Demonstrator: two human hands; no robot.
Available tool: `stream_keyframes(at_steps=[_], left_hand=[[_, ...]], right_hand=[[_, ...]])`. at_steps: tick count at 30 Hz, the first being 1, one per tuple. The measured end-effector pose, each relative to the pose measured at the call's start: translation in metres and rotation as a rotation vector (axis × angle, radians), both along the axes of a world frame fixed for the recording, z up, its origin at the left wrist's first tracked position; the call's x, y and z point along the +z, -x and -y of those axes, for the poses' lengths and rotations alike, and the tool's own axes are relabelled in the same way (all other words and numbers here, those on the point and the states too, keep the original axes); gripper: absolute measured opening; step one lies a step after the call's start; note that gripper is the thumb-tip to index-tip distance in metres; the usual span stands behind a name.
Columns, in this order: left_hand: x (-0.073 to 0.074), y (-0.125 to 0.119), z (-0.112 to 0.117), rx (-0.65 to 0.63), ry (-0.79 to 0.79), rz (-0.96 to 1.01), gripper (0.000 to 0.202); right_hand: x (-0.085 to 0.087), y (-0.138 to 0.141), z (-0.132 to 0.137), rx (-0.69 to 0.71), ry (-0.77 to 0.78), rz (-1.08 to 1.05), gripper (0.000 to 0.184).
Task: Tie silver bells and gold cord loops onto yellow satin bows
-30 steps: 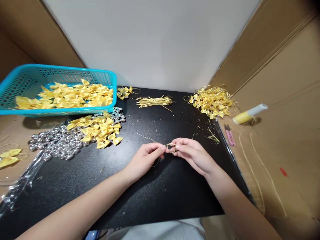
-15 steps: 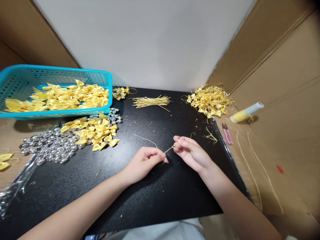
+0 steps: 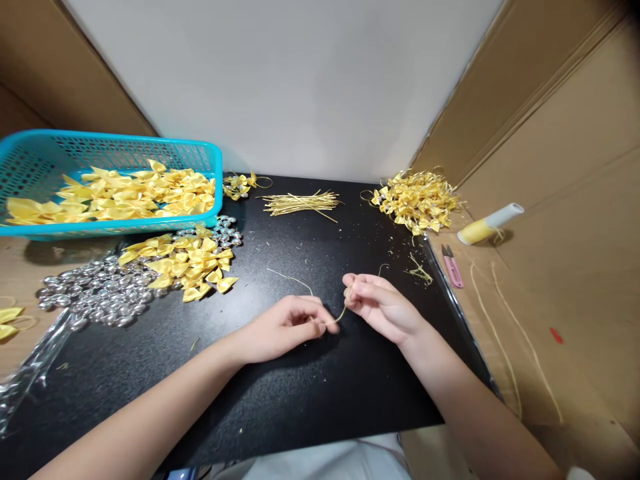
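Observation:
A thin gold cord (image 3: 342,315) runs between my two hands above the black tabletop, sagging in a slight curve. My left hand (image 3: 293,327) pinches it between thumb and fingers, and a loose length trails up and left behind that hand. My right hand (image 3: 377,303) grips the other part of the cord at its fingertips, where a short end pokes out behind. The fingers hide how the cord is looped there. Beyond both hands lies a bundle of cut gold cords (image 3: 301,203).
At left, a turquoise basket (image 3: 218,180) holds yellow bows; more bows (image 3: 193,263) lie beside silver beads (image 3: 103,290). On the right are a pile of finished bow loops (image 3: 417,200), pink thread snips (image 3: 453,267), a yellow-wound tube (image 3: 490,225) and cord scraps (image 3: 419,270).
The cord between my hands has gone from taut to slack. My left hand has shifted slightly left with its fingers turned more downward; the right hand has barely moved.

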State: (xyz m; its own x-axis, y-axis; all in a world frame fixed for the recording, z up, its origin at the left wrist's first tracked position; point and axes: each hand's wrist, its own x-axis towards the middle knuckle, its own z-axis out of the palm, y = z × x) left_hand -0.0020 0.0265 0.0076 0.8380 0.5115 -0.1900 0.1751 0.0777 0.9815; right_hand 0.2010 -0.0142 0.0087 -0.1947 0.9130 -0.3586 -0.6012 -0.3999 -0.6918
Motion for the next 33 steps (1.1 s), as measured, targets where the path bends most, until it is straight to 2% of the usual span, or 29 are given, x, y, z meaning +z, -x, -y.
stream_keyframes(at_steps=[3,5,8,10,12,16,22,27,33], left_hand=[[-0.001,-0.001,0.004,0.136,0.174,0.138,0.046],[-0.002,-0.003,0.008,0.199,0.294,0.244,0.056],[-0.003,-0.008,0.014,0.196,0.474,0.253,0.051],[-0.003,-0.011,0.017,0.155,0.509,0.173,0.036],[-0.003,-0.012,0.018,0.141,0.475,0.120,0.027],[-0.004,-0.012,0.016,0.221,0.378,0.102,0.035],[-0.002,-0.011,0.016,0.297,0.157,0.028,0.037],[0.000,-0.011,0.016,0.334,0.122,0.063,0.034],[-0.001,-0.009,0.015,0.313,0.120,0.072,0.032]], right_hand=[[0.001,0.006,0.004,0.063,-0.050,0.068,0.025],[0.003,0.009,0.007,0.050,-0.119,0.151,0.025],[0.006,0.011,0.010,-0.001,-0.249,0.338,0.021],[0.007,0.011,0.011,-0.005,-0.304,0.435,0.019],[0.007,0.011,0.012,0.009,-0.327,0.464,0.019],[0.006,0.011,0.011,0.011,-0.309,0.421,0.019],[0.007,0.010,0.008,0.057,-0.199,0.303,0.023],[0.009,0.006,0.008,0.078,-0.178,0.281,0.023],[0.010,0.004,0.008,0.112,-0.185,0.315,0.025]])
